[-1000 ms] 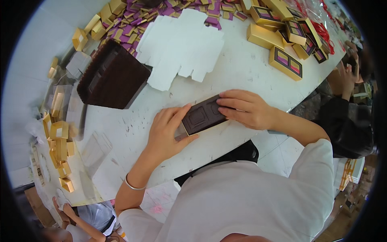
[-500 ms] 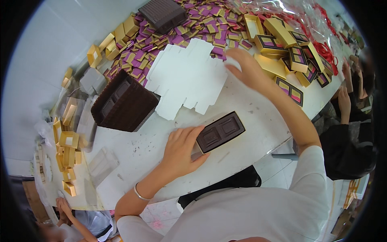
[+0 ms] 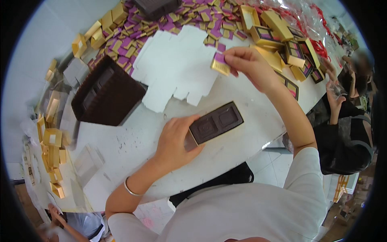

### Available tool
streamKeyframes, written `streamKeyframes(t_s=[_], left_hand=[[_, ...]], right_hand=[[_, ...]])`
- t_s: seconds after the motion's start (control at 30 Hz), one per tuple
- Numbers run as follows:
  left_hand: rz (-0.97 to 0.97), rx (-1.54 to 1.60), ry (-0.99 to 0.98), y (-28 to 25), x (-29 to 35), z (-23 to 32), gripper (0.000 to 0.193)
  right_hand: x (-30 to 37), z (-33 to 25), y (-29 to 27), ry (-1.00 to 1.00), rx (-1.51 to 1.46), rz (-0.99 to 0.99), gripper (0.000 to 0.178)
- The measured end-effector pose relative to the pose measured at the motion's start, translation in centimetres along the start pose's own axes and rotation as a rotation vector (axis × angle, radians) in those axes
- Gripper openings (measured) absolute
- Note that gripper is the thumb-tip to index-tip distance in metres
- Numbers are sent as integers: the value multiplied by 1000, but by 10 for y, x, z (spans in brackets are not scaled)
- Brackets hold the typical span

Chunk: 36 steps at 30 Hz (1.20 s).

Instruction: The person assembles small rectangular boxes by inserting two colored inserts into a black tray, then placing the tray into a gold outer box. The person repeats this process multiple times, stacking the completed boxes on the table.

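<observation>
My left hand (image 3: 171, 139) grips the left end of a small gold box, fingers on its far edge and thumb on the near one. Inside the box sits a dark brown plastic tray (image 3: 217, 123) with two square hollows, both bare. Up and to the right, my right hand (image 3: 254, 68) pinches a purple-and-gold wrapped chocolate (image 3: 220, 64) between thumb and fingers. This chocolate is above the right edge of a flat white cardboard sheet (image 3: 175, 66). Behind the sheet spreads a heap of similar wrapped chocolates (image 3: 193, 18).
To the left stands a stack of brown trays (image 3: 109, 94), with another stack (image 3: 157, 6) at the back. Gold boxes (image 3: 52, 137) line the left edge. Filled boxes (image 3: 296, 54) pile up at the right near red ribbon (image 3: 320, 50). Other people's hands (image 3: 335, 94) show at right and lower left.
My right hand has come away from the heap's edge and now holds a wrapped chocolate. My left hand keeps its grip on the box. The whole view has shifted slightly.
</observation>
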<state>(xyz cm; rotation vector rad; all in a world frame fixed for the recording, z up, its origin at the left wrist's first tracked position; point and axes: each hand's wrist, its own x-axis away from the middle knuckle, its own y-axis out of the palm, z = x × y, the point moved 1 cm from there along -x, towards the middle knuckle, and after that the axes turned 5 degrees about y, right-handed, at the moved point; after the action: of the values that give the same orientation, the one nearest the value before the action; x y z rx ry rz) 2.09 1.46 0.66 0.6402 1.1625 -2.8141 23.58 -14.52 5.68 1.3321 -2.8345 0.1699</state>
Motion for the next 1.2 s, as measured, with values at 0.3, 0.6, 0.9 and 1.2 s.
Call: streamKeyframes(t_s=[0.3, 0.6, 0.9, 1.2], left_hand=[[14, -83, 21, 2, 2, -1, 68], [0, -142, 17, 4, 4, 0, 71], [-1, -156, 18, 5, 3, 2, 67], [-29, -142, 13, 5, 2, 1, 67]], right_hand=[[75, 7, 72, -107, 201, 46, 23], [98, 24, 75, -801, 981, 23, 34], [84, 27, 93, -811, 1076, -91, 14], [59, 9, 85, -237, 912, -284, 8]])
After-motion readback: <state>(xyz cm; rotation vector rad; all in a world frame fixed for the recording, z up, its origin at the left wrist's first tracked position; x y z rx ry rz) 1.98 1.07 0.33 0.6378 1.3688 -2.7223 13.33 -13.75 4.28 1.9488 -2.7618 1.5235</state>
